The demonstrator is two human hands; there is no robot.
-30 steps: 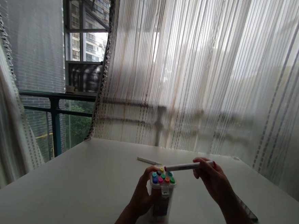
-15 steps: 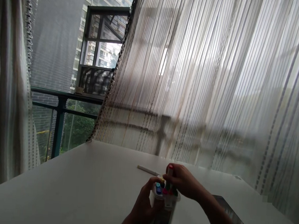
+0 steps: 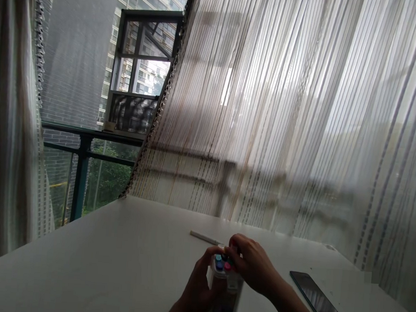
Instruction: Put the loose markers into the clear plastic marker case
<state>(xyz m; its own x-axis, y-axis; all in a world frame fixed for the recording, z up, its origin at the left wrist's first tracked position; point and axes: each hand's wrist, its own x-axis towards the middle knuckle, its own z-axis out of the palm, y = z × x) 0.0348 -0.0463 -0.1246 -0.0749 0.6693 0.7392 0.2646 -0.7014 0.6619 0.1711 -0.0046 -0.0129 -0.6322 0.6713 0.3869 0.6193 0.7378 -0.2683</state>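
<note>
A clear plastic box (image 3: 223,309) of upright markers stands near the table's front edge. Wrapped round its left side is my left hand (image 3: 198,284), closed on it. Blue marker caps (image 3: 219,262) and a pink cap (image 3: 228,266) show at the box's opening. Over the right part of the opening, my right hand (image 3: 252,261) is closed on a red-capped marker (image 3: 232,243). Its fingers hide most of that marker, and only a bit of red shows. Behind the box, a slim white marker (image 3: 204,237) lies on the table, its right end hidden by my hands.
The white table (image 3: 108,263) reaches back to a sheer striped curtain (image 3: 266,131). A dark, glossy flat device (image 3: 321,301), like a tablet or phone, lies to the right of my right forearm. A green railing (image 3: 82,166) stands outside on the left.
My right hand has moved down with the red-capped marker, which sits lower in the box. The right forearm has shifted left, uncovering more of the flat device. My left hand stays on the box.
</note>
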